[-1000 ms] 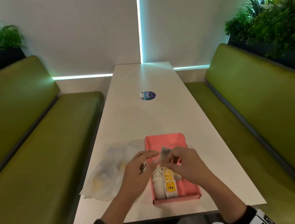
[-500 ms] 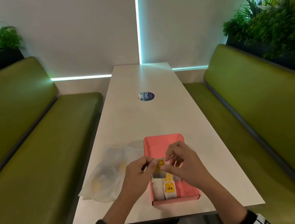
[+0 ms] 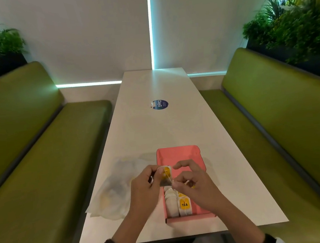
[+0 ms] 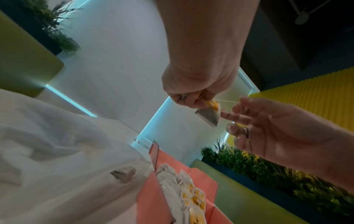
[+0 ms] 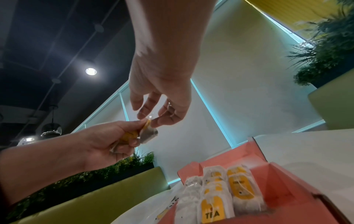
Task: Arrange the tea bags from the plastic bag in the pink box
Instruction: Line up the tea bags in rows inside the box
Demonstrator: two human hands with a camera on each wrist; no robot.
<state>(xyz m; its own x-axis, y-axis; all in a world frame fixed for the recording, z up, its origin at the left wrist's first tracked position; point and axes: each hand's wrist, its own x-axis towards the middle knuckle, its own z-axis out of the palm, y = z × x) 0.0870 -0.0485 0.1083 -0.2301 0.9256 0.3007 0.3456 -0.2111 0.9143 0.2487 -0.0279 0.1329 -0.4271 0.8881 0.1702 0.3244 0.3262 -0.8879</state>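
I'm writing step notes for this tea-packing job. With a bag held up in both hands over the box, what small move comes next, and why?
Probably lower the tea bag into the pink box behind the rows already packed. The left hand pinches it above the box, the right hand pinches its string, and the far part of the box is still bare.
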